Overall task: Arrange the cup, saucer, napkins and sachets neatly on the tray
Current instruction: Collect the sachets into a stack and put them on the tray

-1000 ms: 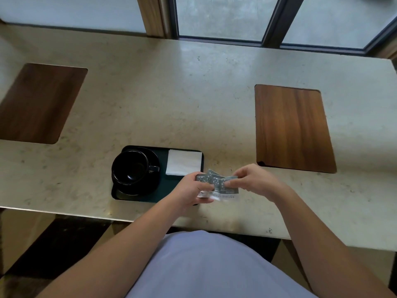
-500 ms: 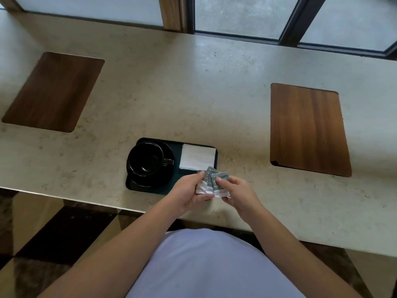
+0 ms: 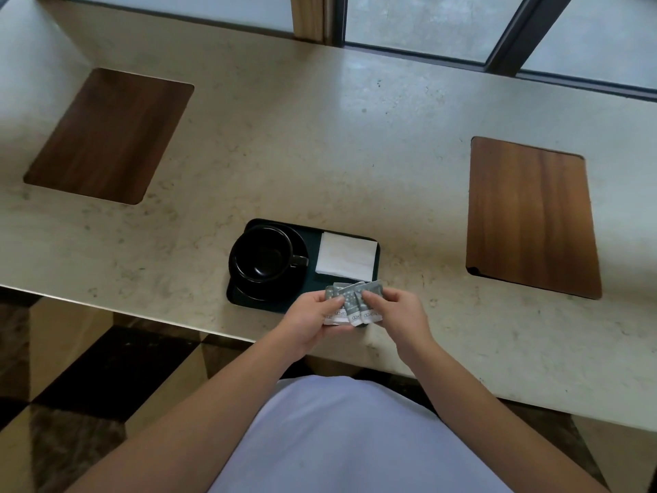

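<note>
A: Where is there room on the tray (image 3: 313, 232)?

B: Little. The cup (image 3: 265, 253) on its saucer (image 3: 298, 243) fills the left half, and the napkin (image 3: 346, 257) covers the far right corner. A bare strip runs between them, past the cup's handle.

A: And the near right corner?

B: Both hands are over it, left hand (image 3: 313, 316) and right hand (image 3: 396, 311), with the sachets (image 3: 353, 302) fanned between them.

A: Around the tray?

B: The worktop (image 3: 320, 154) is bare far of it and out to either side. The two wood panels (image 3: 106, 137) lie flat and well apart from the tray. The window frame (image 3: 508, 33) walls the far edge.
</note>
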